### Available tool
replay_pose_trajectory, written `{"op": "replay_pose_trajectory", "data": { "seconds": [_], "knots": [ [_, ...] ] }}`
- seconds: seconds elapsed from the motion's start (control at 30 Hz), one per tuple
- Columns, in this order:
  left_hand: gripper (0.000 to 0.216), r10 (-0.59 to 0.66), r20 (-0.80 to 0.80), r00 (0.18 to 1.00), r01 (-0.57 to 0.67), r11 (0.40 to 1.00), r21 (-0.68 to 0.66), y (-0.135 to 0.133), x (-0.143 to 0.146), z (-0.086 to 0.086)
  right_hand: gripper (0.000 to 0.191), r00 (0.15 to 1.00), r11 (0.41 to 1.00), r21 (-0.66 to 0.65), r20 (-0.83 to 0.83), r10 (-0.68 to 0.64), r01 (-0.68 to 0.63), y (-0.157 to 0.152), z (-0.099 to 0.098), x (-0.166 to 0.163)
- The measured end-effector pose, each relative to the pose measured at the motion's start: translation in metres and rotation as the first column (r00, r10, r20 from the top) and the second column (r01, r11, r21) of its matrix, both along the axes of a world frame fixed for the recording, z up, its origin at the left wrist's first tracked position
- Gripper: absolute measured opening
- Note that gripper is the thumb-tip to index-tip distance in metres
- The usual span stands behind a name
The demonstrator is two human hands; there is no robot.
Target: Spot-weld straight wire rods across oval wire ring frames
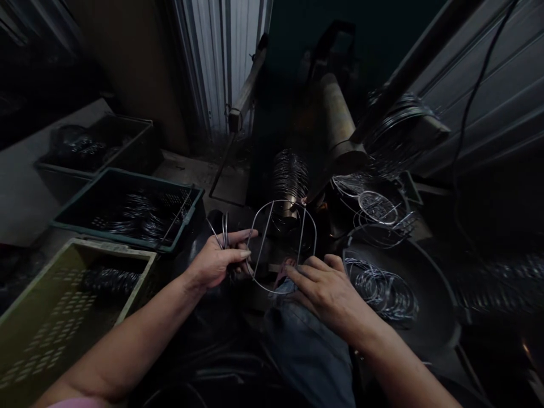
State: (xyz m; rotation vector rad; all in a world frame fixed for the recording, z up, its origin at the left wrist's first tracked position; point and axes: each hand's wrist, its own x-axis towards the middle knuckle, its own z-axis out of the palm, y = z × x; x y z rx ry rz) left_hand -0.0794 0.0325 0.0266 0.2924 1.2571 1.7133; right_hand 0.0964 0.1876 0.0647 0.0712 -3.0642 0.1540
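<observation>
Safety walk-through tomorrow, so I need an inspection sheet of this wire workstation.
Surface: concrete floor, dim, under the crates.
Job's things: oval wire frame with two crossbars; thin wire pieces.
Clutter: green crate and olive crate holding wire; wire rings in a dark round tub.
Grips: left hand holds the wire pieces; right hand rests on the frame.
Cables: black cable at right.
Surroundings: corrugated metal wall.

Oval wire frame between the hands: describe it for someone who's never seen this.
Below the tan metal cylinder, find the stack of wire rings. In front of it, between the left hand and right hand, stands a silver oval wire hoop crossed by two straight wires. Unlike the piled rings nearby, it is held up alone.
</observation>
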Motion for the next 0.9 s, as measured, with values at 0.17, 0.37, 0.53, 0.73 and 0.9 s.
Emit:
{"op": "replay_pose_trajectory", "data": {
  "seconds": [0.17, 0.37, 0.53, 0.73, 0.9],
  "knots": [
    [0.046, 0.018, 0.007, 1.0, -0.018, 1.0, -0.022, 0.005, -0.003, 0.004, 0.034, 1.0, 1.0, -0.006, -0.003, 0.016, -0.016, 0.007, 0.002, -0.006],
    [0.046, 0.012, 0.066, 0.998, -0.012, 1.0, -0.004, 0.008, -0.002, 0.007, 0.036, 0.999, 0.999, -0.024, 0.015, 0.032, -0.032, 0.013, 0.008, -0.007],
    [0.045, 0.013, 0.091, 0.996, -0.014, 1.0, 0.013, 0.007, -0.001, 0.013, 0.034, 0.998, 0.997, -0.056, 0.04, 0.055, -0.053, 0.017, 0.014, -0.008],
    [0.045, 0.014, 0.069, 0.998, -0.015, 1.0, 0.006, 0.007, -0.001, 0.012, 0.031, 0.996, 0.997, -0.05, 0.062, 0.068, -0.065, 0.018, 0.014, -0.008],
    [0.042, 0.016, 0.068, 0.998, -0.02, 0.998, 0.053, 0.008, 0.0, 0.01, 0.027, 0.995, 0.998, -0.058, 0.094, 0.041, -0.035, 0.014, 0.017, -0.011]
  ]
}}
